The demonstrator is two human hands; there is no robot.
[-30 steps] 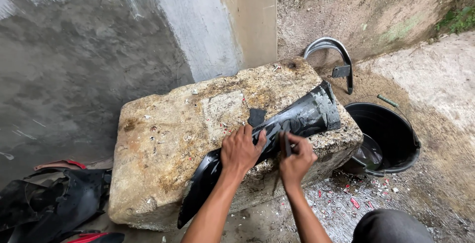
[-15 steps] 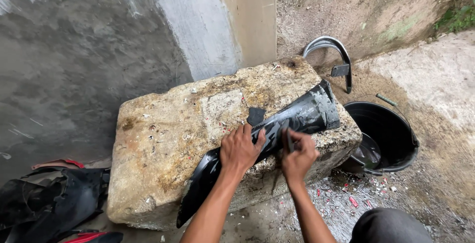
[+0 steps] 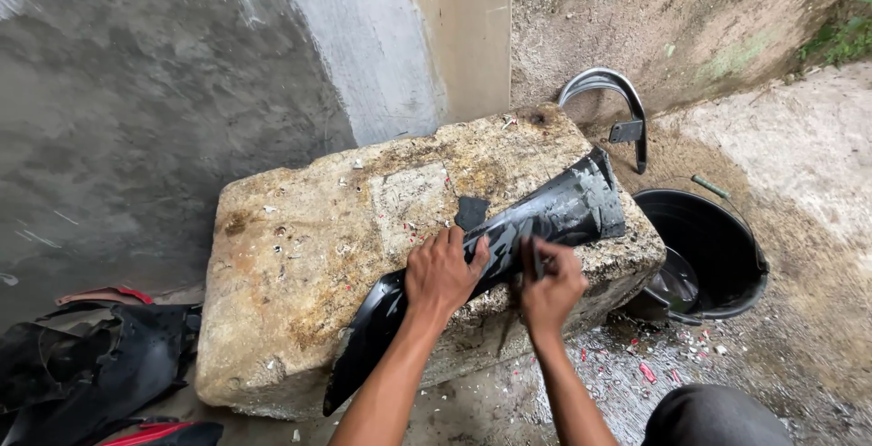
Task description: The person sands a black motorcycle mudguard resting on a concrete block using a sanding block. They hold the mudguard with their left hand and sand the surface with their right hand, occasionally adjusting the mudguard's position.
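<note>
Long black curved plastic panel (image 3: 545,219) lies diagonally across big weathered stone block (image 3: 309,264), lower end overhanging front edge. Left hand (image 3: 442,273) pressed flat on panel, fingers spread. Right hand (image 3: 552,284) closed around small dark tool (image 3: 536,260), tip against panel. Black plastic bucket (image 3: 727,237) on ground right of block. Curved grey metal piece (image 3: 609,92) behind.
</note>
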